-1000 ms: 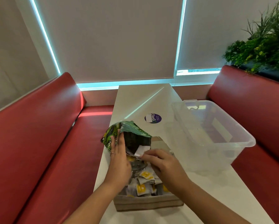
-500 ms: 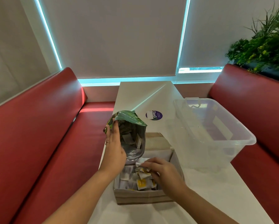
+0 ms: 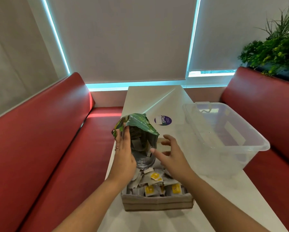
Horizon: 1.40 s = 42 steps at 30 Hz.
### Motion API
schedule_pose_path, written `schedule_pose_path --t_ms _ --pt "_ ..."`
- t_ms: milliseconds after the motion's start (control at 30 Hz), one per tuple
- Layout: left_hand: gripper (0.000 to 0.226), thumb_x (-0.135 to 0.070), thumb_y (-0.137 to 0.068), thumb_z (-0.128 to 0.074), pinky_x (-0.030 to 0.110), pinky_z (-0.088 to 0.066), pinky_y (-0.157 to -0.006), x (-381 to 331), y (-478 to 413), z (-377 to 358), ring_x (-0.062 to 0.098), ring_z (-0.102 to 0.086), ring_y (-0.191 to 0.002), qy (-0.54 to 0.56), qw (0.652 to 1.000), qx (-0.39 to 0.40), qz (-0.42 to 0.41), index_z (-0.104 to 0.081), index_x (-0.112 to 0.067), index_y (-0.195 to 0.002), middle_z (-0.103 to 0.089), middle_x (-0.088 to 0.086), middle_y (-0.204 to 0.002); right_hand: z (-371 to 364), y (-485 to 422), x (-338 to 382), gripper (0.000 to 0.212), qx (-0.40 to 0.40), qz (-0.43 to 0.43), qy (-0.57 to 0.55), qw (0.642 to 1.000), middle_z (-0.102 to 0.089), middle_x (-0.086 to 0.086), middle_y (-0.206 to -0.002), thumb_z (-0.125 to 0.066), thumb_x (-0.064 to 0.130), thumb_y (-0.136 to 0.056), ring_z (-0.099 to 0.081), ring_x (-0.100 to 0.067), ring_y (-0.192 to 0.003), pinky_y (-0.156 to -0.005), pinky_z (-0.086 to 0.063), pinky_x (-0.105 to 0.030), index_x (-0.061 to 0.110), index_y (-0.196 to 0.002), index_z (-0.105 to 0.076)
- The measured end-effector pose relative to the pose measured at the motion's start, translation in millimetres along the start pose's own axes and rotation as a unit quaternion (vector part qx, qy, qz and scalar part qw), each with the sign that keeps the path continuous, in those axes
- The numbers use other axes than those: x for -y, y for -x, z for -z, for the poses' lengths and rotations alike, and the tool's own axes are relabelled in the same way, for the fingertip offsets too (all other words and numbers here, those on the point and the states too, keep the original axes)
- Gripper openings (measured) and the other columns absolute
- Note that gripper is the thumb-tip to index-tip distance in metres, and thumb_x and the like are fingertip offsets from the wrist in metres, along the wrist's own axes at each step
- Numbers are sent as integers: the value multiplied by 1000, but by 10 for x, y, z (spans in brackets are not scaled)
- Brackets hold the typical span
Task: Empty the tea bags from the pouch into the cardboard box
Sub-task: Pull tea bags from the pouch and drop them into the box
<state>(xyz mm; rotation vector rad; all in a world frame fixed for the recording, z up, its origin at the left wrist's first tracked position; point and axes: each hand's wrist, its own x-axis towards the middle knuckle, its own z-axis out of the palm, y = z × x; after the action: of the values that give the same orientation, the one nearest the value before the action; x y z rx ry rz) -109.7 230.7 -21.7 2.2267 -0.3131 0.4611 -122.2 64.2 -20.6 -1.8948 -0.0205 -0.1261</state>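
Note:
A green foil pouch hangs tilted over the cardboard box, its silver-lined mouth facing down and toward me, with tea bags still visible inside it. My left hand holds the pouch along its left side, fingers lying up its wall; the thumb is hidden. Just right of the pouch, my right hand hovers with fingers spread and empty, the thumb tip near the pouch's edge. Several white and yellow tea bags are heaped in the box below.
The box stands near the front of a narrow white table. A large clear plastic bin takes up the table's right side. A purple round sticker lies behind the pouch. Red benches flank the table, with a plant at the upper right.
My right hand has risen out of the box, let go of the tea bags, and opened beside the pouch. The left hand keeps the pouch raised over the box.

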Motion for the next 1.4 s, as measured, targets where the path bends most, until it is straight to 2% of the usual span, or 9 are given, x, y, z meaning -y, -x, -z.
schedule_pose_path --t_ms 100,233,333,433,533,733,1133,1333,1400 --pt "93 16 -84 -36 29 -6 -119 -62 61 -47 9 13 -145 -3 999 0 -39 11 -39 -142 14 -5 -158 -7 -139 157 45 70 -106 -52 991 -50 1 -118 -48 40 -95 -57 -18 -96 -71 -59 -37 28 -135 -33" --pt "103 19 -78 -38 22 -2 -118 -183 111 -8 11 8 -146 -44 986 -30 -156 13 -41 -145 17 -25 -154 -74 -166 136 32 -23 -103 -102 989 -55 -9 -121 -29 19 -100 -58 -22 -98 -81 -54 -37 21 -129 -43" --pt "91 8 -77 -30 45 -16 -117 -195 88 19 21 2 -147 -94 967 -43 -232 10 -31 -149 13 -18 -157 -112 -133 107 31 -80 -77 -153 982 -59 -4 -113 -31 14 -100 -57 -19 -101 -82 -51 -31 18 -124 -50" --pt "92 7 -74 -28 57 -26 -111 -169 45 -16 24 0 -147 -137 965 -16 -222 10 -32 -149 6 -14 -159 -132 -82 75 32 -80 -125 -196 969 -62 -5 -115 -33 20 -99 -61 -25 -101 -83 -55 -41 20 -126 -51" --pt "97 12 -72 -38 56 -27 -111 -146 73 -82 27 -2 -147 -169 957 -12 -236 6 -23 -150 3 -7 -160 -154 -25 28 29 -106 -137 -207 963 -59 -7 -114 -32 10 -99 -58 -25 -100 -71 -55 -23 18 -120 -51" --pt "98 14 -68 -50 51 -28 -112 -65 67 -105 28 -5 -147 -192 949 0 -251 -8 -18 -150 -3 -3 -160 -266 -102 -105 30 -126 -183 -278 935 -62 -11 -113 -34 12 -98 -63 -31 -99 -83 -55 -53 21 -120 -52" --pt "85 1 -73 -24 57 -31 -108 -56 -1 -56 26 -6 -147 -194 945 2 -261 -4 -25 -150 -7 -8 -159 -291 -181 -168 35 -125 -173 -295 931 -65 -8 -114 -36 13 -94 -64 -31 -99 -84 -54 -53 27 -121 -54" --pt "84 12 -71 -35 55 -31 -109 -27 -1 -57 25 -8 -147 -173 952 -6 -254 -18 -15 -148 -9 -9 -158 -297 -184 -162 40 -116 -206 -288 928 -65 -12 -109 -33 1 -91 -65 -32 -90 -65 -57 -38 22 -118 -55" --pt "83 10 -72 -33 53 -26 -113 -20 2 -41 25 -7 -147 -172 950 -11 -260 -16 -15 -148 -8 -9 -159 -311 -194 -186 42 -123 -195 -292 928 -65 -13 -110 -34 0 -89 -64 -34 -95 -76 -57 -47 21 -119 -55"
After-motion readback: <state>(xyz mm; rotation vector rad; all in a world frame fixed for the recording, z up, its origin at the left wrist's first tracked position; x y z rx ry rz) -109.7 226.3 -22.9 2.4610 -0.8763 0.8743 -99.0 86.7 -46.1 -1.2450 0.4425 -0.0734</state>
